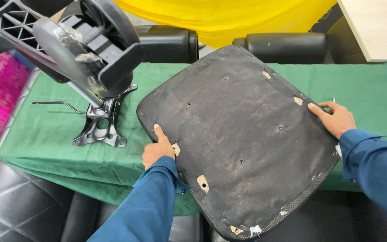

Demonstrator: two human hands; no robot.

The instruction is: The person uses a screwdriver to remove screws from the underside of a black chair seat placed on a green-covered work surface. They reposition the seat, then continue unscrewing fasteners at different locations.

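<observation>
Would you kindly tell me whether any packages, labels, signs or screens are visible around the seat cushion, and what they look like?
None in view: no package, label, sign or screen shows.
The left hand and right hand grip only the bare black seat underside on the green cloth.

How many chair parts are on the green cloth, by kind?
Seat cushion, underside up, held by left hand and right hand: 1
Metal tilt mechanism plate with lever: 1
Wheeled star base, resting on the plate's post: 1
Total: 3
</observation>
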